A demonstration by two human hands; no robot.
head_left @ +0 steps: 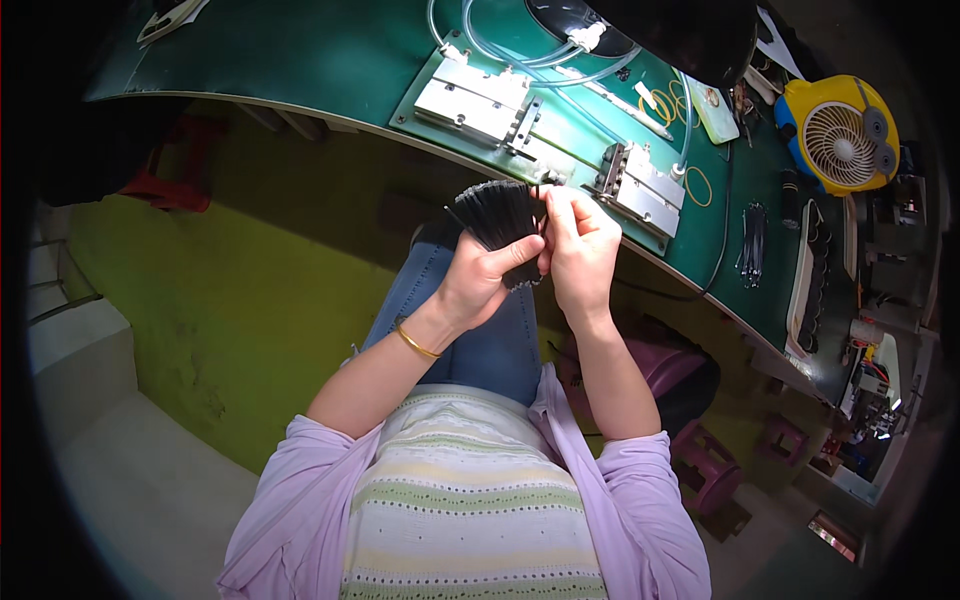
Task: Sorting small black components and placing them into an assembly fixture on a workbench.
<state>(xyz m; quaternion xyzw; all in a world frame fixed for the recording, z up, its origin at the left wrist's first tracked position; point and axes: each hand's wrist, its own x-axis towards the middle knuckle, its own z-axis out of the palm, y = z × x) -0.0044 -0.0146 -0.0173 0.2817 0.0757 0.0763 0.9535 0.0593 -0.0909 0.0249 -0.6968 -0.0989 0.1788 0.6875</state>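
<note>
Bundle of thin black strips (494, 216) is right up in the hands, off the bench (300, 75). The left hand (475, 278) is wrapped around the lower part, thumb laid across the front. The right hand (585, 245) looks pinched on the right edge near the far end, so it's the nearer one to that side; can't tell how many strips it's got. Long axis runs mostly away from the body, far end leaning left.

Strips look slim and straight, dark with paler tips, fanned wide beyond the left thumb and bunched tighter below it. Ahead of the hands sit two blocky silvery metal fixtures, one ahead-left (470, 100), one ahead-right (645, 195). Bench top's smooth green. Off right, a smaller black bunch (752, 245).
</note>
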